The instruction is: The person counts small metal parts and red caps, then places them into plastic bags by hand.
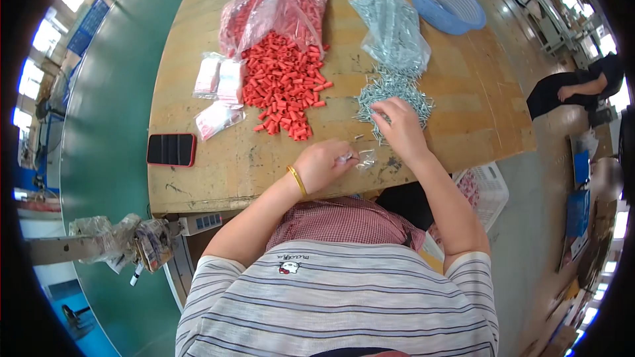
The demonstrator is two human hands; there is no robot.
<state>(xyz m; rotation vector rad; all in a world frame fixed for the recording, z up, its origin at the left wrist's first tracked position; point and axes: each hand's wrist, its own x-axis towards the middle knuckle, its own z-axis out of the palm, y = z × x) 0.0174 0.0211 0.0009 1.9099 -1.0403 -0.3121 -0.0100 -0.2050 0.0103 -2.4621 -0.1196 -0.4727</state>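
My left hand point(324, 166), with a gold bangle at the wrist, is closed near the table's front edge. It pinches a small clear plastic bag point(367, 159), which sticks out to the right of the fingers. My right hand point(402, 130) is over the near part of a heap of silver screws point(397, 91). Its fingers are bent together at the heap; whatever lies between the fingertips is too small to make out. One loose screw point(358, 137) lies between the hands. Left of the screws spreads a pile of red plastic wall plugs point(286, 89).
Behind the piles lie a large bag of red plugs point(278, 10) and a bag of screws point(391, 30). A blue basket point(450, 3) stands back right. Small filled packets point(221, 82) and a phone point(171, 150) lie left. Another person point(579, 86) sits at far right.
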